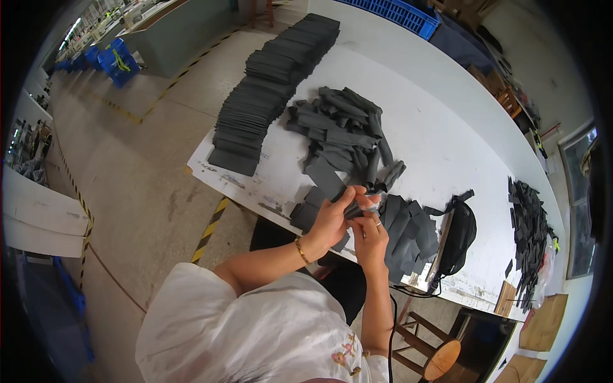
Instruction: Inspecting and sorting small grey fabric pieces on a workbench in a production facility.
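Close together above the front edge of the white table (290, 143), my left hand (329, 223) and my right hand (371, 241) both pinch a dark grey fabric piece (353, 210). Fingers cover much of it, and whether a small tool sits among them is too small to tell. Just beyond, a flat grey strip (324, 177) reaches toward my left fingertips. Past it lies a heap of curled grey fabric pieces (338, 124). Flat pieces (309, 205) lie left of my hands, and a fanned pile of grey pieces (408, 233) spreads to their right.
A long row of stacked grey pieces (255, 108) runs along the table's left side. Right of the fanned pile sits a black mesh bag (461, 236); farther right is a dark heap of strips (529, 230). A wooden stool (442, 359) stands below. Blue crates (119, 62) are at far left.
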The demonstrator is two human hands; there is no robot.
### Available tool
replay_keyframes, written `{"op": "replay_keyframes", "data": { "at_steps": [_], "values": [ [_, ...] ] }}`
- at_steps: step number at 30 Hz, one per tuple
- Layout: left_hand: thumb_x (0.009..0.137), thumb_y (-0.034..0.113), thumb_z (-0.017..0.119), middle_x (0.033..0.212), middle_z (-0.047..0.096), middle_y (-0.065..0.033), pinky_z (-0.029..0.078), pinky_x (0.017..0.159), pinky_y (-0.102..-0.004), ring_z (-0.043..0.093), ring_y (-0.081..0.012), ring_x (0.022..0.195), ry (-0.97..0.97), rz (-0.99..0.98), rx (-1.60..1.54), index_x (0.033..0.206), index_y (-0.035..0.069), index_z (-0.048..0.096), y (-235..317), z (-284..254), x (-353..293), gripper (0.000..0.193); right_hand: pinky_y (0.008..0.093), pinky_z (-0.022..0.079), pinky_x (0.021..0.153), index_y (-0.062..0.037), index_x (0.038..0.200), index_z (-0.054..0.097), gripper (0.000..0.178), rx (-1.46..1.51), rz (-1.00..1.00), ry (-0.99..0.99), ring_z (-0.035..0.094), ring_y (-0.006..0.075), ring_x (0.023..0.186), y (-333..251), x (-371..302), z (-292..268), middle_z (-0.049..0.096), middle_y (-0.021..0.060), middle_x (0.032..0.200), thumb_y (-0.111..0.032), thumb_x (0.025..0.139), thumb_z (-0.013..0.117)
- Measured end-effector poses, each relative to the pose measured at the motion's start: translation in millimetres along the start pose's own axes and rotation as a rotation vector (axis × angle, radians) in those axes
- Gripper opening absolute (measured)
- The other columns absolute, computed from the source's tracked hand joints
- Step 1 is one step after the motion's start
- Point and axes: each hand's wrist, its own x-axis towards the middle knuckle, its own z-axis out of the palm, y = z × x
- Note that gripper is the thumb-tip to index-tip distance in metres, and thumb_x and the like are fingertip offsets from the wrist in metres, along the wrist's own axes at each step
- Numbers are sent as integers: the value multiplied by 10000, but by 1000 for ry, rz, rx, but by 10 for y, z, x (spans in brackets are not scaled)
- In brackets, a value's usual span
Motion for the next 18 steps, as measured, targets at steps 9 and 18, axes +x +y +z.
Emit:
{"op": "replay_keyframes", "data": {
  "at_steps": [9, 18],
  "values": [
    [1017, 263, 463, 881, 671, -88, 424, 1032, -387, 576, -289, 1181, 6, 0, -43, 1083, 41, 579, -62, -25, -19, 259, 349, 514, 632, 12, 852, 598, 124, 1, 8, -9, 637, 302, 748, -11, 14, 26, 648, 159, 950, 39, 776, 693],
    [1014, 271, 470, 904, 662, -100, 437, 1017, -388, 575, -289, 1172, 32, -36, -68, 1101, 24, 574, -14, -76, -1, 282, 336, 515, 690, 11, 862, 619, 133, 106, 162, -34, 641, 288, 795, -99, 38, 37, 638, 155, 923, 10, 769, 715]
  ]
}}
